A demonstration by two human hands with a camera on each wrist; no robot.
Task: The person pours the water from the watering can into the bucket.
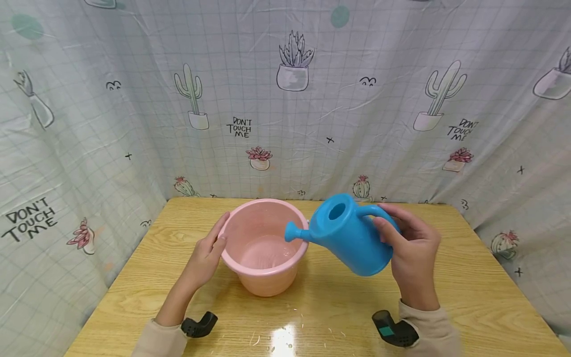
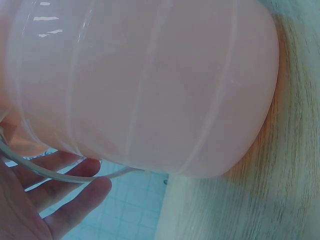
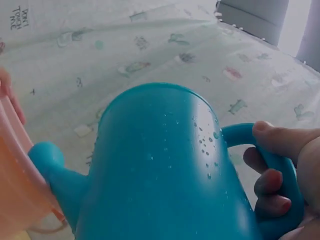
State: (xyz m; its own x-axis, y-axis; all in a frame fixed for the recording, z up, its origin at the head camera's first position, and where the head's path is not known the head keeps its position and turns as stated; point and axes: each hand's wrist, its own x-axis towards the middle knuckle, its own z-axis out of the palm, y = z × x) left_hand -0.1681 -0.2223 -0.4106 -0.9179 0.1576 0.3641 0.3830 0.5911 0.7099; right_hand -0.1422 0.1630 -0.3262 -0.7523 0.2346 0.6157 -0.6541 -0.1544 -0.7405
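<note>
A: Head view: right hand curled round the handle of the can, tilted, spout over the bucket mid-table, towards the back edge

B: Left hand?

A: Fingers straight, flat against the rim. Left wrist: smooth pink wall, wire bail across open fingers

B: Right wrist?

A: Wet droplets on the can, likely light, stiff, slippery plastic; the handle's the place to grip

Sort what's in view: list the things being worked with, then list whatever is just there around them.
In use:
- blue watering can, tilted, spout over the bucket's rim
- pink bucket, standing on the table
- right hand, gripping the can's handle
- left hand, resting against the bucket's rim

Just there:
- wooden table
- cactus-print curtain behind and at the sides
</note>
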